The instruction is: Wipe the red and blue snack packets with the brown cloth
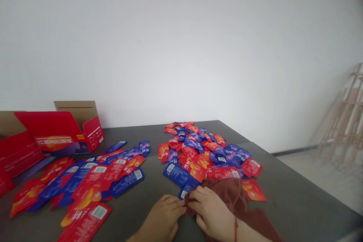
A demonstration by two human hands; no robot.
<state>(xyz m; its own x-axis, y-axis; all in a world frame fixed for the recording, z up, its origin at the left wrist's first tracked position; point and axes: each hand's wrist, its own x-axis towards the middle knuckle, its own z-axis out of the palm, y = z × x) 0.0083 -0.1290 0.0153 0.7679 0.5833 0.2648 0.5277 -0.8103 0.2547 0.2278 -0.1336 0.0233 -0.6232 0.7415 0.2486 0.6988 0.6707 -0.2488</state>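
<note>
My left hand (pixel 163 215) and my right hand (pixel 211 211) meet at the table's near edge, fingers pinched together on the edge of a dark red cloth bag (pixel 231 196). A blue packet (pixel 185 191) lies just beyond the fingertips, partly under them. Behind it spreads a pile of red and blue packets (pixel 202 149). A second spread of red and blue packets (pixel 85 181) lies to the left of my left hand.
The dark grey table (pixel 292 196) ends at the right, with floor beyond. An open red cardboard box (pixel 56 132) stands at the back left. Wooden easels (pixel 344 121) lean against the white wall at the far right.
</note>
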